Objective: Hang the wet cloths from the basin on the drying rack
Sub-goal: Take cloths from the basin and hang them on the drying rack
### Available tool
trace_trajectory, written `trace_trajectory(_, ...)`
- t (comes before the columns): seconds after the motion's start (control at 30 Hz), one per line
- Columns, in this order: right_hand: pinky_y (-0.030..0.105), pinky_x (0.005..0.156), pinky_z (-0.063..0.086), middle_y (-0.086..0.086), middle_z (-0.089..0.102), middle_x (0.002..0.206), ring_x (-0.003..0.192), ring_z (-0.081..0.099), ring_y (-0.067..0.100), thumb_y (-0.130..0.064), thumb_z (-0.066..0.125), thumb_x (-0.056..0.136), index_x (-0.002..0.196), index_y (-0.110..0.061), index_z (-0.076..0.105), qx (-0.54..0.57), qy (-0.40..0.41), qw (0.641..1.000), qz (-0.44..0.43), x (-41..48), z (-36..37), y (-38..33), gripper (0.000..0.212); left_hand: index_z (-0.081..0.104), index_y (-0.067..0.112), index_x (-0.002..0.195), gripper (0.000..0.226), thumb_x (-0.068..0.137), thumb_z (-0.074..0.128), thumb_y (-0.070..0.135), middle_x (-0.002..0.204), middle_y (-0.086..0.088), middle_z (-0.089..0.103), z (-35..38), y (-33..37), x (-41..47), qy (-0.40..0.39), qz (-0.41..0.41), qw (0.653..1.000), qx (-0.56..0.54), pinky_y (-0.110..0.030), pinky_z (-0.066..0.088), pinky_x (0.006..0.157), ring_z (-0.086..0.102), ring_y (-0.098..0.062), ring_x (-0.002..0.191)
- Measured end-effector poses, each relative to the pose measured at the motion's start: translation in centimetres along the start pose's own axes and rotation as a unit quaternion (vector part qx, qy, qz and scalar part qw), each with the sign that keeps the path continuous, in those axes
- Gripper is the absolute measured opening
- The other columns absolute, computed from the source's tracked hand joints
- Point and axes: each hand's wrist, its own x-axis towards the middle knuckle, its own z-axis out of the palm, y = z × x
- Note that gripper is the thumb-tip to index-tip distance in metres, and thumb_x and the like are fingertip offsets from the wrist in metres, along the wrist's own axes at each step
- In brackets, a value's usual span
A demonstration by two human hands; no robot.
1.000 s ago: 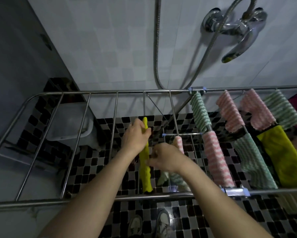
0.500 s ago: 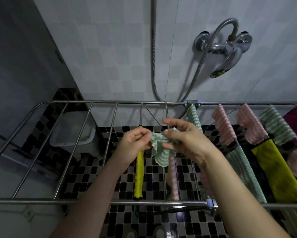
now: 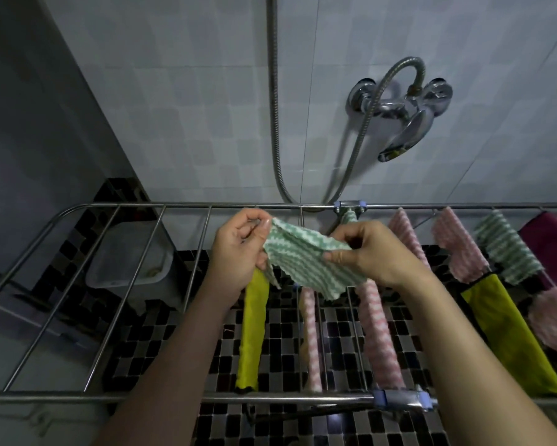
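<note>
The stainless drying rack (image 3: 135, 284) spans the view, thin round rails between 2 thicker bars, smooth and slippery by the look of it. On the tiled floor beyond its left end sits a grey plastic basin (image 3: 126, 262); whether more cloths lie in it cannot be seen. Several cloths already hang: a smooth yellow cloth (image 3: 253, 333) folded narrow, fuzzy pink zigzag cloths (image 3: 378, 336) beside it, more to the right. Above them the green-and-white zigzag cloth (image 3: 306, 259) is held in the air, soft, nubbly, limp with damp. The left hand (image 3: 238, 249) has its fingers (image 3: 264, 224) pinched shut on 1 corner; the right hand (image 3: 364, 252) grips the opposite edge. To do this well, I would pull it flat, pick a bare rail left of the yellow one, and drape it evenly so neither half drags it off
</note>
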Motion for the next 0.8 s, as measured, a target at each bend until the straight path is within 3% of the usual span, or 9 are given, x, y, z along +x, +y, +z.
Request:
trace_trajectory(0.13, 0.032, 0.066, 0.051, 0.025, 0.066, 0.084, 0.073, 0.057, 0.030, -0.022, 0.069, 0.082, 0.091, 0.005, 0.068, 0.160, -0.019, 0.987, 0.005, 0.2, -1.0, 0.1, 0.029, 0.059, 0.026, 0.085, 0.020, 0.097, 0.053, 0.011, 0.074, -0.027, 0.053, -1.8, -1.6, 1.5, -0.059, 0.007, 0.983, 0.175, -0.031, 0.051, 0.052, 0.054, -0.025, 0.049)
trace_trajectory(0.23, 0.027, 0.058, 0.046, 0.024, 0.062, 0.086, 0.073, 0.055, 0.028, -0.012, 0.066, 0.088, 0.096, 0.009, 0.063, 0.181, -0.031, 0.983, 0.023, 1.2, -0.8, 0.2, 0.023, 0.056, 0.028, 0.081, 0.016, 0.090, 0.055, 0.014, 0.079, -0.005, 0.058, -1.6, -2.5, 2.7, -0.129, 0.014, 0.886, 0.446, -0.031, 0.047, 0.068, 0.059, -0.024, 0.076)
trace_trajectory(0.3, 0.023, 0.055, 0.051, 0.022, 0.063, 0.084, 0.067, 0.061, 0.021, -0.008, 0.065, 0.089, 0.098, 0.009, 0.062, 0.189, -0.018, 0.982, 0.024, 2.1, -0.5, 0.2, 0.019, 0.058, 0.025, 0.079, 0.015, 0.091, 0.056, 0.016, 0.086, 0.002, 0.060, -0.4, -2.5, 3.3, -0.129, -0.032, 0.925, 0.356, -0.029, 0.044, 0.076, 0.058, -0.016, 0.083)
trace_trajectory(0.37, 0.015, 0.049, 0.048, 0.015, 0.062, 0.079, 0.057, 0.060, 0.008, -0.005, 0.066, 0.088, 0.096, 0.002, 0.062, 0.197, 0.001, 0.980, 0.022, 2.8, -0.4, 0.3, 0.011, 0.059, 0.023, 0.075, 0.016, 0.090, 0.054, 0.020, 0.083, -0.002, 0.062, 0.8, -2.4, 4.0, -0.093, -0.127, 0.984, 0.088, -0.034, 0.047, 0.080, 0.059, -0.019, 0.080)
trace_trajectory(0.43, 0.013, 0.048, 0.046, 0.010, 0.064, 0.077, 0.055, 0.060, 0.004, -0.003, 0.067, 0.087, 0.092, -0.005, 0.063, 0.200, 0.001, 0.980, 0.014, 3.5, -0.7, 0.5, 0.006, 0.056, 0.020, 0.082, 0.015, 0.095, 0.050, 0.019, 0.074, -0.002, 0.061, 1.6, -2.3, 4.7, -0.064, -0.176, 0.978, -0.089, -0.035, 0.047, 0.068, 0.059, -0.018, 0.066)
trace_trajectory(0.5, 0.010, 0.046, 0.044, -0.002, 0.067, 0.068, 0.052, 0.060, 0.001, -0.001, 0.064, 0.089, 0.088, -0.006, 0.062, 0.210, -0.006, 0.978, 0.006, 4.0, -1.0, 0.7, 0.005, 0.058, 0.021, 0.092, 0.013, 0.097, 0.051, 0.031, 0.077, 0.000, 0.062, 1.9, -2.6, 5.2, -0.078, -0.186, 0.974, -0.099, -0.030, 0.045, 0.059, 0.060, -0.014, 0.063)
trace_trajectory(0.63, 0.017, 0.060, 0.051, -0.004, 0.070, 0.074, 0.066, 0.065, 0.006, -0.003, 0.061, 0.092, 0.095, -0.002, 0.066, 0.169, -0.045, 0.985, -0.008, 5.5, -1.2, 1.3, 0.006, 0.063, 0.026, 0.114, 0.048, 0.081, 0.055, 0.060, 0.109, -0.006, 0.071, 2.0, -3.9, 5.7, -0.242, -0.280, 0.928, 0.051, -0.036, 0.054, 0.074, 0.070, -0.021, 0.089)
trace_trajectory(0.73, 0.023, 0.065, 0.053, -0.001, 0.071, 0.083, 0.074, 0.067, 0.011, -0.011, 0.065, 0.091, 0.096, -0.011, 0.068, 0.094, -0.076, 0.993, -0.011, 6.3, -1.4, 2.1, 0.006, 0.063, 0.015, 0.116, 0.028, 0.091, 0.063, 0.027, 0.110, -0.014, 0.071, 2.1, -4.9, 5.8, -0.231, -0.262, 0.937, 0.027, -0.048, 0.055, 0.089, 0.069, -0.029, 0.098)
trace_trajectory(0.8, 0.029, 0.070, 0.058, 0.003, 0.072, 0.093, 0.082, 0.070, 0.017, -0.018, 0.072, 0.086, 0.098, -0.015, 0.065, 0.037, -0.098, 0.994, 0.016, 6.7, -1.9, 3.0, 0.014, 0.063, 0.020, 0.113, 0.026, 0.091, 0.063, 0.007, 0.102, -0.018, 0.071, 2.0, -5.2, 6.1, -0.132, -0.206, 0.969, -0.016, -0.044, 0.058, 0.075, 0.070, -0.028, 0.083)
